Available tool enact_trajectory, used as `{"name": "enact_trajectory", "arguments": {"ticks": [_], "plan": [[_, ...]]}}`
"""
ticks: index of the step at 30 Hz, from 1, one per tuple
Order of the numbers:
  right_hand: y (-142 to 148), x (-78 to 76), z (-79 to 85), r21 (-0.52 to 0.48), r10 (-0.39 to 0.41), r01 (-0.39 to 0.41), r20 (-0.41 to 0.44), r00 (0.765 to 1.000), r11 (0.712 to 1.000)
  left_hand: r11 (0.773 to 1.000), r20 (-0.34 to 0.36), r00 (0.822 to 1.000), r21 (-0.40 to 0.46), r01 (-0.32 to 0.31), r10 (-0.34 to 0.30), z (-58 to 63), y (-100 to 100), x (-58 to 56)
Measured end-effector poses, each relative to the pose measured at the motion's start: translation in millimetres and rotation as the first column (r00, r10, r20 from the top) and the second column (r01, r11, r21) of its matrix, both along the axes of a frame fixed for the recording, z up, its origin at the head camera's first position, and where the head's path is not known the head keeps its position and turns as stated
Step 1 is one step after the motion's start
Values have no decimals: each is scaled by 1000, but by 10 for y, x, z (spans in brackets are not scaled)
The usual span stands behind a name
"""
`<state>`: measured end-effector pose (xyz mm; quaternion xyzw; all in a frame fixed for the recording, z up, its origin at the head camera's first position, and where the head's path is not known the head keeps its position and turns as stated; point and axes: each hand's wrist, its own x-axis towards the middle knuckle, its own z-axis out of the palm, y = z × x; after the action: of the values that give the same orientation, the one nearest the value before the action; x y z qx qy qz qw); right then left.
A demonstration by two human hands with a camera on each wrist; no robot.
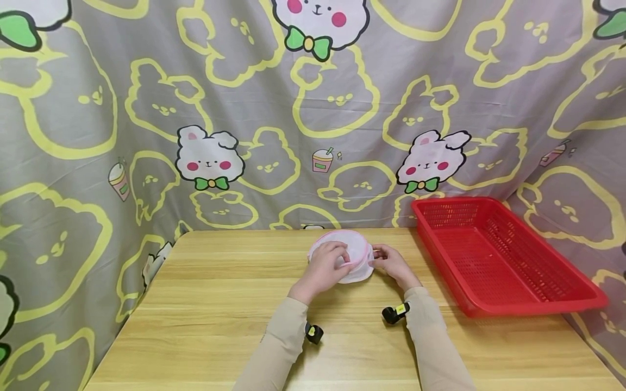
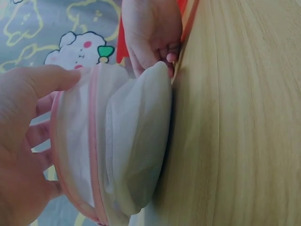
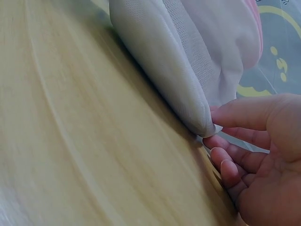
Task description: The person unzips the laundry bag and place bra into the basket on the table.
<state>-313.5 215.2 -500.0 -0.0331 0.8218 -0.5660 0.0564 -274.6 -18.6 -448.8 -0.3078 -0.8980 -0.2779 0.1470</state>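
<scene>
A round white mesh laundry bag with pink trim and a pink-edged zipper sits on the table towards the back. From above, my left hand grips its upper part, the thumb at the pink rim and the fingers bent over the top. On the right side, my right hand pinches the soft lower edge of the bag between thumb and fingers, as the right wrist view shows. The mesh bulges and creases near the table. Part of the bag's top is hidden beneath my left hand.
A red plastic basket with perforated walls stands at the right of the wooden table. Behind the table hangs a grey curtain with cartoon prints. Each wrist carries a small black camera.
</scene>
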Motion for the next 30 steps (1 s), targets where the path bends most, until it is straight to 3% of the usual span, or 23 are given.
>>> {"name": "enact_trajectory", "arguments": {"ticks": [11,21,25,30], "plan": [[-9,-5,-23,13,-18,18,-11,1000,1000,991,-57,997,121,-51,58,28,-86,-51],[-5,-8,-39,19,-17,17,-12,1000,1000,968,48,995,232,-98,90,73,-189,-74],[-18,23,16,14,-13,13,-6,1000,1000,933,120,991,347,-96,58,66,-239,-106],[-20,26,24,21,-13,13,-9,1000,1000,864,182,983,494,-102,12,55,-300,-155]]}}
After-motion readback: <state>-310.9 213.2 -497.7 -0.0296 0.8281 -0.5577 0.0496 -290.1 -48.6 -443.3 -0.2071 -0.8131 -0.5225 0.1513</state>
